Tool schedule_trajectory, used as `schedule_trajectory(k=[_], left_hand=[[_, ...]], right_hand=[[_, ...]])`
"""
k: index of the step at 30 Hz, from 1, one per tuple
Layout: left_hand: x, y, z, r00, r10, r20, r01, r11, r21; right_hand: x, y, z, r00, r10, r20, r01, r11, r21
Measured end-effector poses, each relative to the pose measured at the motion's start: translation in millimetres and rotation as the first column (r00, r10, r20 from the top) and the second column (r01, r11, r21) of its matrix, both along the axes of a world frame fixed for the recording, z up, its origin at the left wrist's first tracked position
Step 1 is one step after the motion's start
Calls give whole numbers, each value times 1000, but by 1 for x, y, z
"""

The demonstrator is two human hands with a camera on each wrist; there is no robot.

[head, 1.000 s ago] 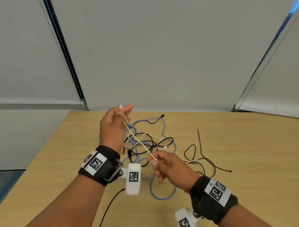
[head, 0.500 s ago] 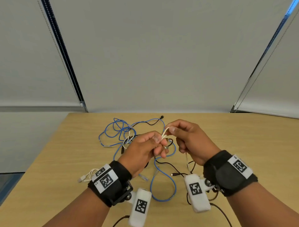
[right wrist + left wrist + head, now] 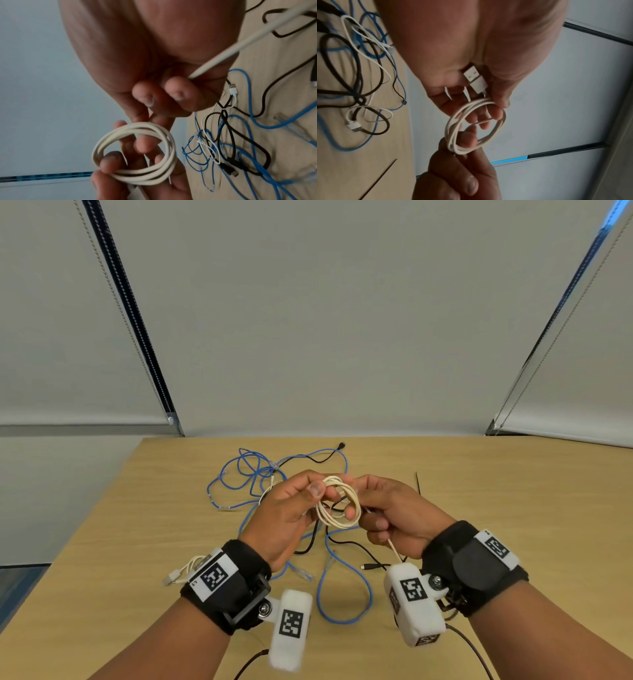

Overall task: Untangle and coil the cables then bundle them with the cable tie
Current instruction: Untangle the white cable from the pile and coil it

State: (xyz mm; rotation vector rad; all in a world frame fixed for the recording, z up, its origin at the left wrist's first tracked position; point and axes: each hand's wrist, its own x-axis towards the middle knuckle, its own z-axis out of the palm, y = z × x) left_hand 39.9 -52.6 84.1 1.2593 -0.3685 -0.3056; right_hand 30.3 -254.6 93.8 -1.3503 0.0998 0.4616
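Left hand [image 3: 284, 517] and right hand [image 3: 394, 515] are both pinching the round, smooth white cable coil [image 3: 339, 505] (three loops); blue cable [image 3: 342, 594] is lying below.

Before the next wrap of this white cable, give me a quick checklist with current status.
1. White coil held by left hand: ok.
2. Right hand gripping the free tail: ok.
3. Loops lying together, even: ok.
4. USB plug tucked in the left palm: ok.
5. Tail free of the blue cable and black cable on the table: cannot tell.
6. Cable tie within reach on the table: ok.
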Motion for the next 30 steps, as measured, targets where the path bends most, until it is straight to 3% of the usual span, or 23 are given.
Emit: schedule_trajectory(k=[2, 4, 7, 9, 13, 22, 30], left_hand=[[-2, -2, -1, 997, 66, -28, -65, 997, 34], [-2, -4, -1, 990, 128, -60, -126, 992, 26], [3, -5, -2, 967, 235, -94, -235, 972, 11], [6, -6, -3, 950, 292, -108, -292, 956, 16], [6, -7, -9, 947, 296, -123, -296, 955, 23], [4, -3, -8, 946, 231, -226, -259, 961, -102], [4, -4, -6, 976, 169, -134, -176, 983, -45]], right_hand=[[1, 1, -2, 1000, -16, -25, 13, 994, -111], [1, 6, -4, 996, -73, 43, 81, 966, -246], [-2, 11, -6, 885, -185, 428, 377, 823, -425], [-5, 14, -6, 815, -135, 563, 435, 785, -440], [-13, 26, -6, 856, 48, 515, 286, 786, -548], [-11, 28, -12, 926, -51, 375, 237, 850, -470], [-13, 35, -17, 940, -46, 338, 173, 918, -357]])
